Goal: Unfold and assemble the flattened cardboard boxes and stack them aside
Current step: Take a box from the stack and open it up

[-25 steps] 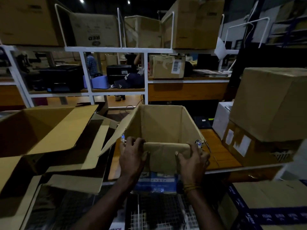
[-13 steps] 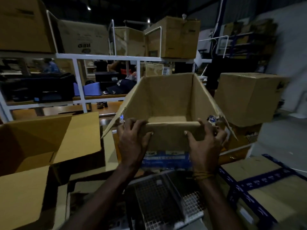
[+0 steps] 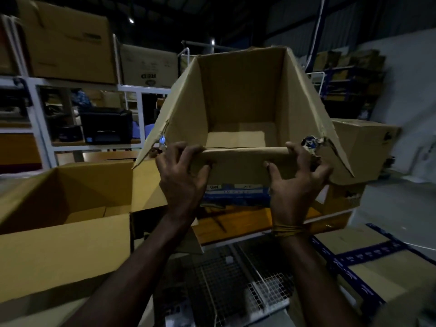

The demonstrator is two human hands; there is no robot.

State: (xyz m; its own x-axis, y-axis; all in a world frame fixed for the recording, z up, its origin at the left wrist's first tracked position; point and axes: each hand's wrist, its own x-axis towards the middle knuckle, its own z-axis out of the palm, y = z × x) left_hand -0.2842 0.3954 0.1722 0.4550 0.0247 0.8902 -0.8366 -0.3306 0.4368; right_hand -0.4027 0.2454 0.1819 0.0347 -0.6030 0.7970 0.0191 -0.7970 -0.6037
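Note:
An assembled brown cardboard box (image 3: 240, 95) with its top open is held up in front of me, its side flaps splayed outward. My left hand (image 3: 181, 175) grips the left end of the near folded-down flap. My right hand (image 3: 295, 182) grips the right end of the same flap, a yellow thread around its wrist. Blue printing shows on the box's near wall between my hands. An open yellow-brown box (image 3: 63, 208) stands at the lower left.
A closed cardboard box (image 3: 363, 147) sits on other boxes at the right, behind the held one. A white metal rack (image 3: 37, 109) with large boxes on top stands at the back left. A wire-mesh cage (image 3: 224, 293) lies below my arms. Blue-taped cartons (image 3: 368, 260) lie lower right.
Both hands have lifted the open box up off the wooden surface and carried it to the right, toward the stacked boxes. My view has turned right with it.

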